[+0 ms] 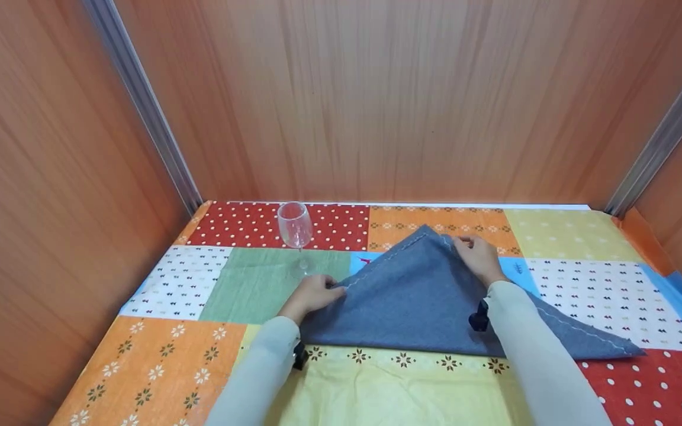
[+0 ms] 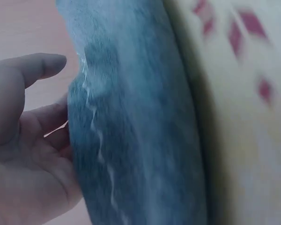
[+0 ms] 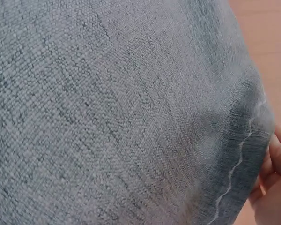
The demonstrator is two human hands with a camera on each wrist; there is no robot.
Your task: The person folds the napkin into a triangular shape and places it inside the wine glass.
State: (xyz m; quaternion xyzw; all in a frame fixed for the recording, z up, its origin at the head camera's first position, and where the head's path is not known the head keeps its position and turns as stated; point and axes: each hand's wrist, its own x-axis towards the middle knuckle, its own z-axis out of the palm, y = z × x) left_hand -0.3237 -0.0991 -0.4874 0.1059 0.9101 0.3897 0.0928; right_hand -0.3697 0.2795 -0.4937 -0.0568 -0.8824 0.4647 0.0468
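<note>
A grey-blue cloth (image 1: 400,302) with pale stitching along its edges lies folded into a triangle, its peak pointing away from me. My left hand (image 1: 314,294) is at the cloth's left slanting edge. In the left wrist view, the thumb (image 2: 51,64) stands apart from the cloth (image 2: 136,122), while the other fingers reach behind its stitched edge. My right hand (image 1: 480,257) holds the right slanting edge close to the peak. The right wrist view shows curled fingers (image 3: 276,159) at that edge, partly hidden behind the cloth (image 3: 107,117).
A clear stemmed wine glass (image 1: 295,228) stands upright beyond my left hand. Beneath everything is a patchwork tablecloth (image 1: 169,367) in several colours and patterns. Wood-grain panels (image 1: 376,106) enclose the table at the back and both sides.
</note>
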